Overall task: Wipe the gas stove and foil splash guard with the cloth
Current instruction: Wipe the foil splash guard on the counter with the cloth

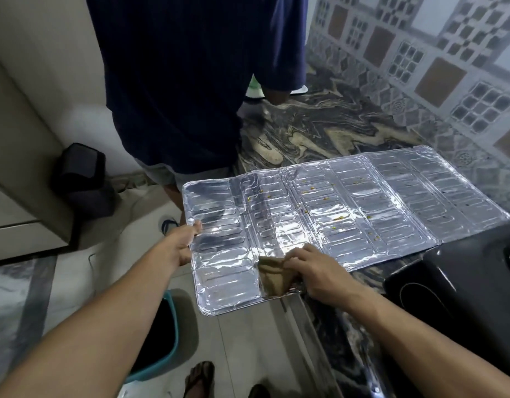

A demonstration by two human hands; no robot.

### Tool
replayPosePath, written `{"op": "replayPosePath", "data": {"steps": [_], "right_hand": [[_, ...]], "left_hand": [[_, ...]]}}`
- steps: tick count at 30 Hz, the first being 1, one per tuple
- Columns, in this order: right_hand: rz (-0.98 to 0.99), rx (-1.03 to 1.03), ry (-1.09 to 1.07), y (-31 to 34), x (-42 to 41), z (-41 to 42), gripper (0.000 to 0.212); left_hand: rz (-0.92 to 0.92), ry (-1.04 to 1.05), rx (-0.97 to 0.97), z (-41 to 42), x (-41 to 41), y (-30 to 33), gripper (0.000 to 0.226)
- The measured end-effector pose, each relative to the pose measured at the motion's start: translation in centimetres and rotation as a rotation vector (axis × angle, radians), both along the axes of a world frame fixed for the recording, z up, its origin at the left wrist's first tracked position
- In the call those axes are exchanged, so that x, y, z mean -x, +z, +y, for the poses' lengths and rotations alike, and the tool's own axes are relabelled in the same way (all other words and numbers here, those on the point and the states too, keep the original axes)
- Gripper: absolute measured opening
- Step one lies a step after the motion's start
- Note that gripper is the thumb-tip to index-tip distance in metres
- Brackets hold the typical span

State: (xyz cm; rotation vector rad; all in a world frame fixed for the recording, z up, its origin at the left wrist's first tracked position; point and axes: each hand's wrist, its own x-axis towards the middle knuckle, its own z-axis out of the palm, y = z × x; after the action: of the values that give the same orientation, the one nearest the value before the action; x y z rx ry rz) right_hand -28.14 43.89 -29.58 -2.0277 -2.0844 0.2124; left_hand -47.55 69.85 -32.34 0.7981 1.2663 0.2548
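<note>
Head view: foil guard [348, 202] lies flat, long axis running away rightward; left hand [185, 242] pinches its near edge, right hand [314, 271] presses the cloth [272, 278] there.

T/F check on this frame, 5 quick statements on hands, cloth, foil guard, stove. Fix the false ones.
1. The foil splash guard lies flat on the counter, with one end hanging past the edge. True.
2. The left hand presses the cloth. False: the left hand grips the guard's overhanging edge; the right hand is on the cloth.
3. The guard is spotless. False: small yellowish spots dot its middle panels.
4. The black stove sits to the right of the cloth, beside the guard. True.
5. The guard stands upright against the tiled wall. False: it is lying down, clear of the wall.
</note>
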Motion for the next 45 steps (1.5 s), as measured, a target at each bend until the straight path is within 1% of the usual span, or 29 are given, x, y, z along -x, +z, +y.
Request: {"op": "replayPosePath", "data": {"steps": [2,5,6,7,8,10,11,13,14,15,16,18,19,21,23,24,26,27,29,31,32,34,36,37,39,41,42,44,45], "right_hand": [[0.043,0.019,-0.259,0.3,-1.4,0.4,0.032],[0.015,-0.023,-0.817,0.5,-3.9,1.8,0.026],[0.038,-0.044,-0.966,0.5,-4.3,2.5,0.025],[0.078,-0.045,-1.061,0.6,-4.1,3.1,0.029],[0.085,-0.037,-1.080,0.6,-3.8,3.9,0.035],[0.044,-0.045,-0.889,0.7,-1.7,5.5,0.044],[0.058,-0.065,-0.750,0.7,-0.4,6.2,0.044],[0.080,-0.034,-0.440,0.9,2.2,7.0,0.036],[0.058,-0.017,-0.308,0.8,2.8,7.3,0.037],[-0.031,-0.002,-0.241,0.6,3.1,7.4,0.043],[-0.088,0.005,-0.240,0.4,3.0,7.4,0.050],[-0.099,-0.031,-0.366,0.2,1.4,7.5,0.054],[-0.063,-0.048,-0.460,-0.1,0.2,7.6,0.050],[-0.017,-0.055,-0.680,0.2,-2.0,7.7,0.041],[0.033,-0.058,-0.907,0.6,-3.6,8.2,0.033],[0.062,-0.061,-0.981,0.9,-3.8,8.7,0.030],[0.096,-0.111,-0.956,1.5,-2.9,10.2,0.025],[0.128,-0.161,-0.870,1.9,-1.8,11.1,0.023],[0.101,-0.222,-0.580,2.5,0.7,12.9,0.023],[-0.060,-0.118,-0.327,2.0,2.5,14.2,0.034],[-0.147,-0.062,-0.259,1.4,2.6,14.6,0.040],[-0.222,0.001,-0.289,0.9,1.6,15.1,0.045],[-0.243,0.012,-0.407,0.6,-0.5,15.4,0.046],[-0.229,0.023,-0.483,0.6,-1.7,15.4,0.041],[-0.105,0.021,-0.685,0.9,-3.9,15.3,0.033],[0.018,0.018,-0.873,1.6,-5.3,15.3,0.033],[0.046,0.014,-0.933,1.8,-5.5,15.6,0.032],[0.077,-0.029,-0.900,2.4,-4.6,16.5,0.027],[0.070,-0.061,-0.803,2.7,-3.6,17.1,0.024]], "left_hand": [[0.006,-0.016,-0.003,-0.1,-0.1,0.0,0.049],[0.034,-0.026,-0.007,-0.3,-0.1,0.2,0.046],[0.043,-0.027,-0.007,-0.4,-0.2,0.2,0.048],[0.069,-0.041,-0.013,-0.7,-0.3,0.4,0.052],[0.079,-0.043,-0.029,-0.7,-0.4,0.4,0.056],[0.076,-0.034,-0.041,-1.2,-0.7,1.1,0.053],[0.069,-0.018,-0.042,-1.1,-0.8,1.0,0.053],[0.081,-0.014,-0.065,-0.4,-0.5,-0.1,0.062],[0.079,-0.014,-0.079,0.4,-0.5,-1.4,0.067],[0.063,-0.017,-0.071,1.2,-0.4,-2.8,0.068],[0.070,-0.011,-0.070,0.5,-0.2,-1.2,0.065],[0.075,0.002,-0.074,-0.6,-0.1,1.1,0.056],[0.078,-0.015,-0.069,-1.0,-0.1,2.0,0.055],[0.098,-0.042,-0.079,-1.0,-0.1,2.2,0.063],[0.151,-0.087,-0.143,-0.7,-0.1,1.7,0.069],[0.170,-0.092,-0.171,-0.1,-0.2,0.9,0.073],[0.150,-0.105,-0.162,-0.1,-0.3,1.2,0.081],[0.144,-0.113,-0.161,-0.2,-0.4,1.5,0.078],[0.159,-0.110,-0.162,-0.1,-0.6,1.6,0.069],[0.151,-0.088,-0.136,0.1,-0.7,1.4,0.069],[0.136,-0.060,-0.122,0.1,-0.6,1.3,0.069],[0.099,-0.031,-0.100,0.2,-0.3,1.3,0.068],[0.045,-0.030,-0.076,0.2,0.0,1.2,0.072],[0.011,-0.018,-0.065,0.3,0.3,1.0,0.078],[-0.048,0.002,-0.035,0.3,0.6,1.1,0.083],[-0.091,-0.001,-0.011,0.5,0.5,1.2,0.075],[-0.080,-0.021,-0.033,0.5,0.3,1.4,0.067],[-0.077,-0.022,-0.068,0.8,0.0,1.3,0.055],[-0.079,-0.017,-0.069,0.9,0.0,1.5,0.051]]}}
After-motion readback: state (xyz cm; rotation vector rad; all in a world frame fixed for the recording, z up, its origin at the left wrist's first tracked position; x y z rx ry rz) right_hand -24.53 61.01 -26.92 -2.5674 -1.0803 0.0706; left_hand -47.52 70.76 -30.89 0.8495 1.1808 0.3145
